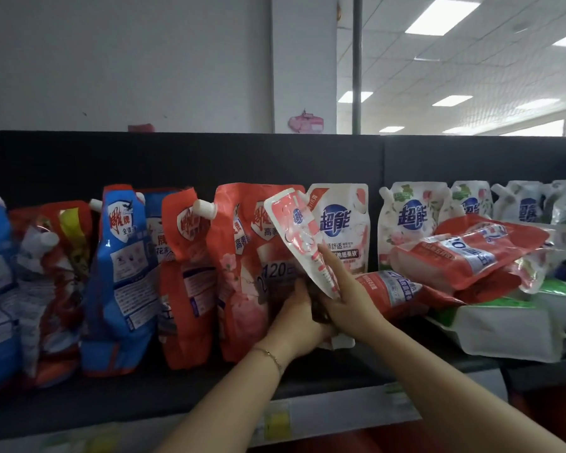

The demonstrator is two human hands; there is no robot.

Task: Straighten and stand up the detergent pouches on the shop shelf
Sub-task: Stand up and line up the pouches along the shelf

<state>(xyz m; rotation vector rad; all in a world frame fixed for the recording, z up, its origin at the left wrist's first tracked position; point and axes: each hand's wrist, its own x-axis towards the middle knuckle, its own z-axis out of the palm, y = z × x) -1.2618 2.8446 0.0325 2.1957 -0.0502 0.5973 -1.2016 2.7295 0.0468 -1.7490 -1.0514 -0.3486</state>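
Note:
Both hands hold a pink-and-white detergent pouch [303, 237] that leans to the left, its top toward the upper left. My right hand [343, 294] grips its lower right side with fingers along the front. My left hand [296, 317] cups the bottom from below. Just behind stands a white pouch with a blue logo [342, 223], upright. To the left stand red pouches [239, 273] and a blue pouch [121, 276], some slumped. On the right, red pouches [471, 253] lie flat in a pile.
The dark shelf [164, 393] has a black back panel [177, 158] and a front rail with price tags. Green-and-white pouches [504, 328] lie flat at the right under the red pile. More white pouches [412, 217] stand along the back right.

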